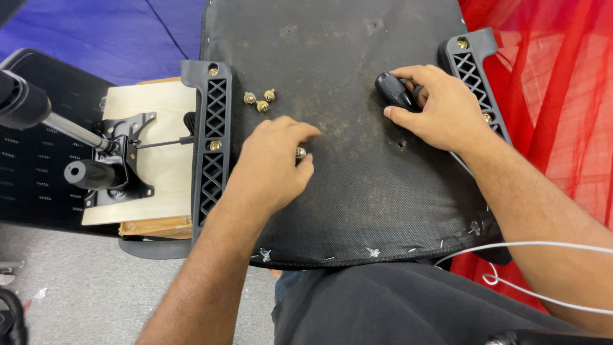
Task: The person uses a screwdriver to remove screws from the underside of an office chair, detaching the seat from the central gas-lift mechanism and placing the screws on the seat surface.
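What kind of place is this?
Probably a workshop floor where office chairs get put together: an upturned chair seat on the person's lap, loose brass bolts, and a chair tilt mechanism beside it.

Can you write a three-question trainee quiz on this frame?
1. True or false: the left hand pinches a small brass-coloured bolt on the black fabric underside of the chair seat.
2. How many loose brass-coloured bolts lie grouped near the left black plastic lattice bracket?
3. What does the right hand grip: A) black tool handle, B) white cable?

Key: 1 true; 2 three; 3 A.
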